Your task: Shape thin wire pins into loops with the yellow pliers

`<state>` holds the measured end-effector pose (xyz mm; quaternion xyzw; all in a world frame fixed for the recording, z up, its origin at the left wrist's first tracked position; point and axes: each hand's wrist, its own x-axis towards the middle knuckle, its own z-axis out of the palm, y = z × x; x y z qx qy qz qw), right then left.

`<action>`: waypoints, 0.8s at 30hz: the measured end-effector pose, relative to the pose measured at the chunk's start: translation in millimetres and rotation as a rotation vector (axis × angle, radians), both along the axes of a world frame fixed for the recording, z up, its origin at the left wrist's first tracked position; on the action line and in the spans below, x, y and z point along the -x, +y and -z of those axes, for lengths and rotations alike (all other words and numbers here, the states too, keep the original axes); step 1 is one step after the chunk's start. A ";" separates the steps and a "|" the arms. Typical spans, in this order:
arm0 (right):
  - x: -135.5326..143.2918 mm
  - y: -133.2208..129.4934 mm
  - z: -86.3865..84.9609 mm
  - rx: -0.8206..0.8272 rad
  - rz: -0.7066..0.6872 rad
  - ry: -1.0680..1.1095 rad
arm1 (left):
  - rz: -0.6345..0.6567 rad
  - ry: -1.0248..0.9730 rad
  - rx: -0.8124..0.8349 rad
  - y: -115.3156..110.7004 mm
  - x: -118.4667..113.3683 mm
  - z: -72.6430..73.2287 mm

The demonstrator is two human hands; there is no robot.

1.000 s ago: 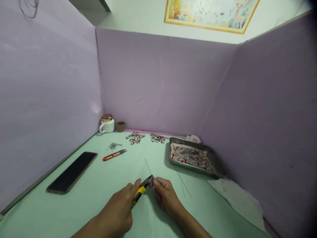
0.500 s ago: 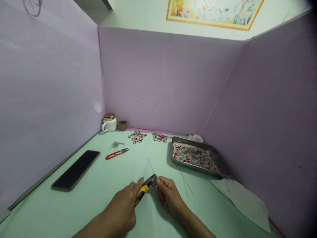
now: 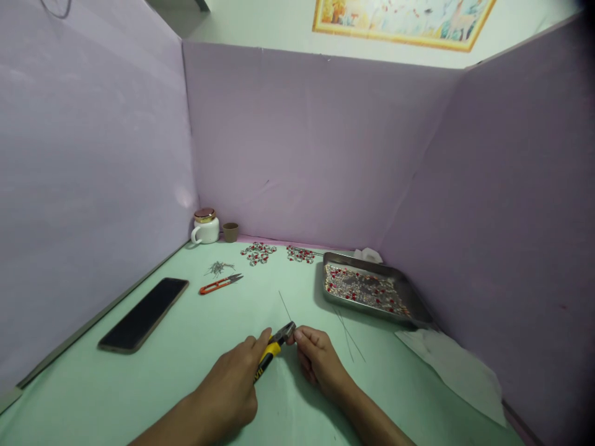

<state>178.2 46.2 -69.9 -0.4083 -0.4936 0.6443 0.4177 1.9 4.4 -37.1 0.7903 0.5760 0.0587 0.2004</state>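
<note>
gripping yellow pliers [image 3: 272, 349] in left hand [image 3: 230, 390], right hand [image 3: 316, 359] pinching wire [image 3: 284, 305], mint table [image 3: 186, 347] (lilac partitions [image 3: 302, 142])

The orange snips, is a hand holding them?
No, the orange snips lie alone on the green table, far from the left hand, which grips yellow-handled pliers, and from the right hand.

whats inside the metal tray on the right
The shallow rectangular metal tray holds a spread layer of tiny pale beads mixed with scattered red beads. The beads cover most of its floor, so whatever lies beneath them is hidden.
</note>
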 end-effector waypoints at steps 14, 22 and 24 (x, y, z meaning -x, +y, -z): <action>-2.2 -0.1 6.4 -0.095 0.014 -0.027 | 0.042 -0.020 -0.058 1.3 -0.9 -3.0; -0.9 1.1 5.3 -0.109 0.021 -0.031 | 0.048 -0.012 -0.073 3.0 -0.5 -3.3; -0.6 0.9 4.6 -0.106 0.019 -0.025 | 0.049 -0.017 -0.082 2.2 0.1 -3.4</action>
